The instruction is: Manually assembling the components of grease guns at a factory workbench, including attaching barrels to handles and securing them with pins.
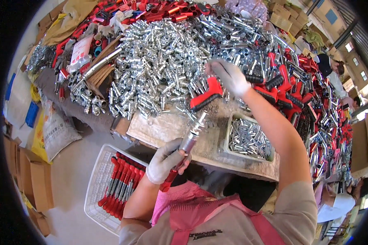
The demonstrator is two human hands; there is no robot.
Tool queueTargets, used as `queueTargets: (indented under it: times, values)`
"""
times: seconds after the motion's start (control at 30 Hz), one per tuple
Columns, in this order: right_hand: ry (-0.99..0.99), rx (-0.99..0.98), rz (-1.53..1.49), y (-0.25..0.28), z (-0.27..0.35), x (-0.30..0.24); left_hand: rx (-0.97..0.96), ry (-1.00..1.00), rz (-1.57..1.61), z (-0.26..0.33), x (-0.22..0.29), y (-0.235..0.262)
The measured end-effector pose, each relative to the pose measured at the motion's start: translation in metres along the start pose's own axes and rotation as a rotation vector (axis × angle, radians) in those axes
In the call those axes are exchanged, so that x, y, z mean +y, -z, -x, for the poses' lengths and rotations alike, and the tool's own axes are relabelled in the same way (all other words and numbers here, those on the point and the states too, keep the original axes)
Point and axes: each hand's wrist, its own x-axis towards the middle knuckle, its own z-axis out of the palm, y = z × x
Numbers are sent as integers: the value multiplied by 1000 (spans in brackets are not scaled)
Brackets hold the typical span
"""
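My left hand point(166, 160), in a whitish glove, is closed around a tube with a silver upper part point(188, 143) and a red lower part. A thin metal rod with a spring point(198, 124) sticks up out of its top end. My right hand point(230, 76), also gloved, reaches over the parts pile with its fingers bent together. At its fingertips is a red pistol-shaped handle with a black ribbed grip point(206, 97), tilted above the table's near edge; the fingers seem to pinch its upper end, though the contact is partly hidden.
A heap of silver metal fittings point(151, 65) covers the table. Red and black handles point(284, 92) lie at the right. A pale tray of small metal pins point(249, 139) sits by the table edge. A white basket point(95, 183) of red-ended tools stands lower left. Other people point(335, 204) are at right.
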Motion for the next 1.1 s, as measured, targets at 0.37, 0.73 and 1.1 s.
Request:
queueTargets:
  times: [0.37,0.73,1.1]
  values:
    - [65,-4,1347,46,-102,138,236,-75,-71,-26,-16,4]
    - [-154,-160,1178,22,-120,124,235,-53,-57,-28,-15,6]
    - [104,-263,1272,17,-129,115,246,-93,-203,-28,-19,4]
